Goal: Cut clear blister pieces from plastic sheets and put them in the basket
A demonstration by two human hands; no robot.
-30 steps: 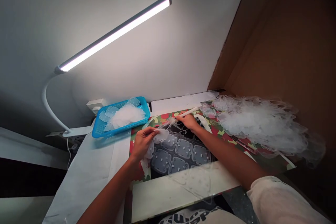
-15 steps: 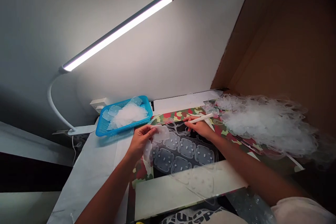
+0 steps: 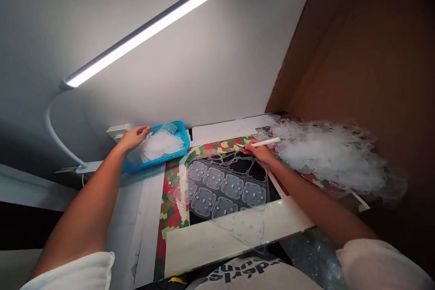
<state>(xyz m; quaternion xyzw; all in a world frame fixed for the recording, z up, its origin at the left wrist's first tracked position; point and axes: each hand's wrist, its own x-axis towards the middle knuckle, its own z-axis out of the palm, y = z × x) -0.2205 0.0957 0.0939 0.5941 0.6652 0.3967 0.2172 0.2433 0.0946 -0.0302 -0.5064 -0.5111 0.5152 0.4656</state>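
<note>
A clear plastic sheet (image 3: 222, 188) of die-cut rounded pieces lies on a black mat over a camouflage-patterned cloth (image 3: 170, 210). My right hand (image 3: 260, 152) rests at the sheet's far edge, closed on a thin white stick tool (image 3: 267, 142). My left hand (image 3: 134, 138) reaches over the blue basket (image 3: 181, 138) at the back left, fingers spread above the heap of clear cut-out pieces (image 3: 159, 142) inside. I see nothing in that hand.
A large heap of clear plastic offcuts (image 3: 335, 161) lies at the right against a cardboard wall (image 3: 367, 54). A lit bar lamp (image 3: 139, 36) on a gooseneck hangs above. A white strip (image 3: 234, 240) lies along the near edge; white paper (image 3: 234, 127) lies behind the mat.
My left hand left the sheet with a clear cut-out piece and moved back left to the blue basket; the piece is no longer in it. The right hand stayed with the stick.
</note>
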